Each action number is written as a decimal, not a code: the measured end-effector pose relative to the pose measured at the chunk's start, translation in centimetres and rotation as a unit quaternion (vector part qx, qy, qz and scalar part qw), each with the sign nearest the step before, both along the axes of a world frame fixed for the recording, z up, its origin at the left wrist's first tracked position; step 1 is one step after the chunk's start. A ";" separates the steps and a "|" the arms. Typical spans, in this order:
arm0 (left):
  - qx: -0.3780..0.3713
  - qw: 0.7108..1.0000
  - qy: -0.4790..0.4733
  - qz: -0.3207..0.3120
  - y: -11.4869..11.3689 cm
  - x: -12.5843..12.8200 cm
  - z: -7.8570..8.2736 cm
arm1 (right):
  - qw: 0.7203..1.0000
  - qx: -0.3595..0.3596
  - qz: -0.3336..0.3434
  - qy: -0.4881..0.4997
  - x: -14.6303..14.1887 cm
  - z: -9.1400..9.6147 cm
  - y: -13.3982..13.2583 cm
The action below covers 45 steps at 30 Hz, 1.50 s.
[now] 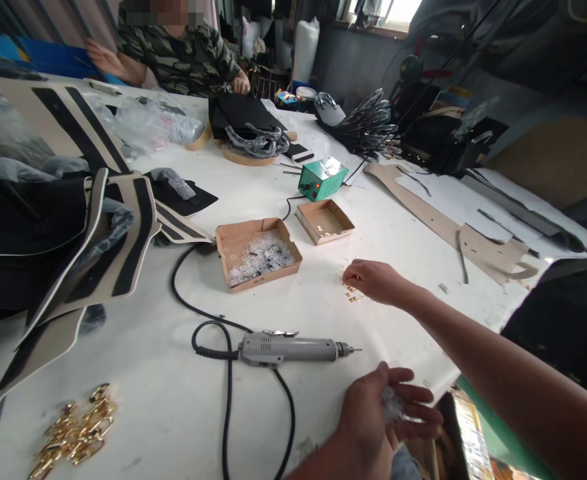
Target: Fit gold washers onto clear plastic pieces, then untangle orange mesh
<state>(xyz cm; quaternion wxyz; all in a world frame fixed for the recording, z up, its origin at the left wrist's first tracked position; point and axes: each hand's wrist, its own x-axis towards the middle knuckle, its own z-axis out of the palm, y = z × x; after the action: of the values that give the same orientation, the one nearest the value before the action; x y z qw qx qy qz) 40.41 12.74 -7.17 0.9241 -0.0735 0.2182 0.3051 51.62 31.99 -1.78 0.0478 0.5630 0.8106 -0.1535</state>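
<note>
Clear plastic pieces could spill off my left hand, lower right of the frame, if it tips: it is palm up, fingers spread and loosely curled. Small gold bits, right of centre, could scatter if my right hand brushes them carelessly. They lie on the white table at its bunched fingertips; I cannot tell whether it pinches one. The grey electric screwdriver lies just beside my left hand, lower centre.
</note>
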 end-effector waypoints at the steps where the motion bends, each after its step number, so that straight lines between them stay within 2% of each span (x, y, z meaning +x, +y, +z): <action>1: -0.003 1.000 0.003 -0.001 0.1 0.0 0.1 | 1.000 -0.001 -0.003 -0.002 0.0 -0.1 0.0; 12: 0.001 1.000 0.005 0.001 0.1 0.1 0.0 | 0.999 -0.025 -0.029 -0.013 -0.6 0.2 -0.2; 21: 0.000 1.000 0.015 -0.001 0.1 -0.1 0.2 | 0.995 0.026 -0.082 -0.054 -1.4 0.3 -0.3; 32: -0.003 1.000 0.016 0.000 0.1 -0.2 0.4 | 0.996 0.030 -0.053 -0.066 -1.3 0.3 -0.8; 38: -0.017 1.000 0.012 -0.003 0.5 -0.3 0.9 | 0.994 0.076 -0.080 -0.003 -1.2 1.6 -0.2; 41: -0.028 1.000 -0.003 0.004 0.4 -0.4 0.8 | 0.987 0.106 -0.086 0.079 -0.8 3.0 -1.9; 45: -0.040 0.999 -0.025 0.012 0.5 -0.7 0.7 | 0.981 0.083 -0.045 0.167 0.7 4.5 -7.6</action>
<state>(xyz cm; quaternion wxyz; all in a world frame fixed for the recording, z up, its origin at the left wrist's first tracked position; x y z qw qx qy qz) 39.71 13.28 -6.48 0.9218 -0.1206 0.2060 0.3054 52.36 24.35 2.70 -0.1426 0.5674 0.7908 -0.1796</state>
